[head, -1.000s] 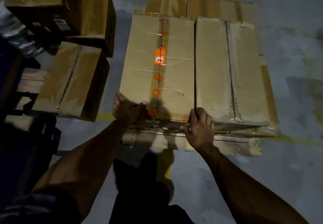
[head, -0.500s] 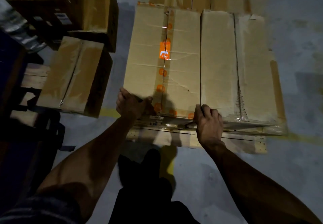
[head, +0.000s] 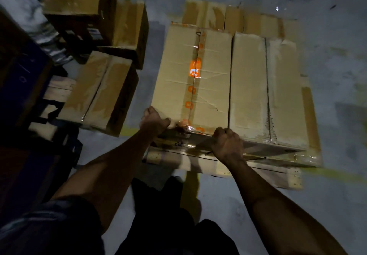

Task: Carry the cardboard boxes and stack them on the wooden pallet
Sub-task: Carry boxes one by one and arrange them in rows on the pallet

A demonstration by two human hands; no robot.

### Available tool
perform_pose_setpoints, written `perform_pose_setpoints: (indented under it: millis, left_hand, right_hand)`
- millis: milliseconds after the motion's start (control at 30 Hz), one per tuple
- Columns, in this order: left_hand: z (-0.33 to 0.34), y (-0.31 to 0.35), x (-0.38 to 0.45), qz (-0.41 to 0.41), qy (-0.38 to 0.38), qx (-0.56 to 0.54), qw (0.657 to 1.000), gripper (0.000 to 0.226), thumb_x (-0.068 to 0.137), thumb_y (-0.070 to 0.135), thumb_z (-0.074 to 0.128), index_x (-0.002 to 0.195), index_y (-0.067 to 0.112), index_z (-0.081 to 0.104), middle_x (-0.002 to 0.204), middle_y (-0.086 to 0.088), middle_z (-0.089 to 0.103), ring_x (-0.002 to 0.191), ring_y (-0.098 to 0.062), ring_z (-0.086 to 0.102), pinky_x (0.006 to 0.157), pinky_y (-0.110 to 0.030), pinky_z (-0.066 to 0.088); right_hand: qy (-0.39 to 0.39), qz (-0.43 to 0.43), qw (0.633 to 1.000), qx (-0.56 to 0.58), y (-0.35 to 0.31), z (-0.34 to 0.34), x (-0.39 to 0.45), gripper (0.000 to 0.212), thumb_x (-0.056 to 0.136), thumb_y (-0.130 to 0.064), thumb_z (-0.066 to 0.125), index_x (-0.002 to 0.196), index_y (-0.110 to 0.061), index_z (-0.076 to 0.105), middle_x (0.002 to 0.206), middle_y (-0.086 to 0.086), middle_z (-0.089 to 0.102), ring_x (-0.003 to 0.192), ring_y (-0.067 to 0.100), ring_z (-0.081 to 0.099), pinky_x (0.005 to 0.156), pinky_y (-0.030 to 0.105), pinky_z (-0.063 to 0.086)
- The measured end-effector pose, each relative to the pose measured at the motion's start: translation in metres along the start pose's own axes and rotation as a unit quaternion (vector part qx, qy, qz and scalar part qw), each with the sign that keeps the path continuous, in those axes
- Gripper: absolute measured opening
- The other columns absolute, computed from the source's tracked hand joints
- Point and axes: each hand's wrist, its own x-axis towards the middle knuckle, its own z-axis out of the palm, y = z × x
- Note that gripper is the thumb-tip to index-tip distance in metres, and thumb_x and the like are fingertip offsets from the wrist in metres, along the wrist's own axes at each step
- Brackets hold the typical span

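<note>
I see the pale wooden pallet (head: 224, 167) on the grey floor, already carrying a lower layer of boxes. On top lies the long brown cardboard box with orange-printed tape (head: 190, 83), flush beside a plain one. My left hand (head: 153, 120) curls on its near left corner, my right hand (head: 227, 142) on its near right corner. I judge I'm seating it; next: release, then fetch from the boxes stacked at left (head: 99, 89).
</note>
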Motion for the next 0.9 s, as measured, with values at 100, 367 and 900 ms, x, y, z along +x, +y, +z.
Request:
perform_pose_setpoints:
  millis: [100,367,900]
  left_hand:
    - [-0.013,-0.019,-0.032,0.025,0.005,0.004,1.000,0.069,0.084,0.050,0.065,0.136,0.010,0.044,0.135,-0.016,0.050,0.123,-0.035,0.051,0.102,-0.051,0.047]
    - [-0.043,-0.082,-0.146,-0.006,0.076,-0.018,0.997,0.056,0.099,0.034,0.056,0.148,0.010,0.044,0.150,-0.011,0.047,0.136,-0.032,0.046,0.112,-0.044,0.038]
    - [-0.153,-0.211,-0.167,-0.063,0.198,-0.029,0.978,0.060,0.098,0.048,0.051,0.144,0.010,0.048,0.147,-0.013,0.050,0.133,-0.032,0.049,0.110,-0.044,0.040]
  right_hand:
    - [-0.023,-0.005,0.997,0.076,-0.013,-0.004,-0.023,0.033,0.090,-0.031,0.058,0.118,-0.016,0.062,0.121,0.013,0.063,0.112,0.035,0.058,0.092,0.040,0.051]
    - [-0.041,-0.084,0.986,0.136,-0.057,-0.003,-0.090,0.044,0.097,-0.033,0.053,0.135,-0.012,0.057,0.136,0.015,0.059,0.125,0.035,0.054,0.101,0.039,0.045]
    - [-0.084,-0.172,0.976,0.107,-0.202,0.010,-0.126,0.072,0.094,-0.057,0.051,0.152,-0.016,0.037,0.153,0.010,0.042,0.138,0.034,0.040,0.109,0.044,0.037]
